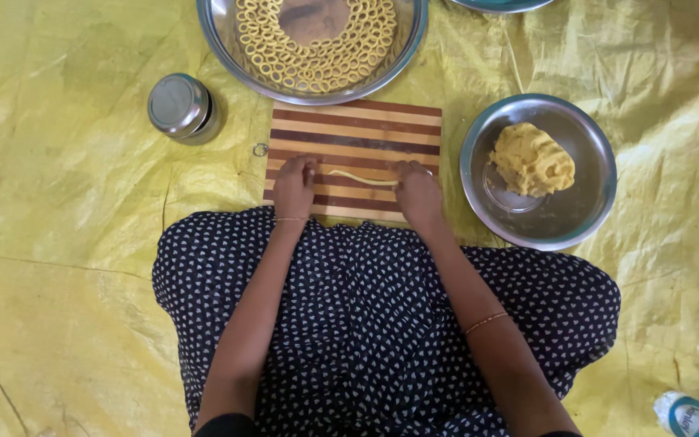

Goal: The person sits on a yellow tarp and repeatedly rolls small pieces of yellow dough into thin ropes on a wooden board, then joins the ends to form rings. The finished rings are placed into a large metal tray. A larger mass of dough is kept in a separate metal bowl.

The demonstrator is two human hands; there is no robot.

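Left hand and right hand are pressing flat, fingers spread, rolling a thin dough strand between them on the striped board; dough bowl is sitting right of the right hand.

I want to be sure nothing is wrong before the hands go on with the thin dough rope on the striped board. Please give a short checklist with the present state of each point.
1. Left hand on one end of the dough rope: ok.
2. Right hand on the other end: ok.
3. Rope lies fully on the striped wooden board: ok.
4. Rope in one piece: ok between the hands; ends hidden, cannot tell.
5. Dough lump remains in the steel bowl: ok.
6. Space for more rings in the steel tray: ok, middle bare.
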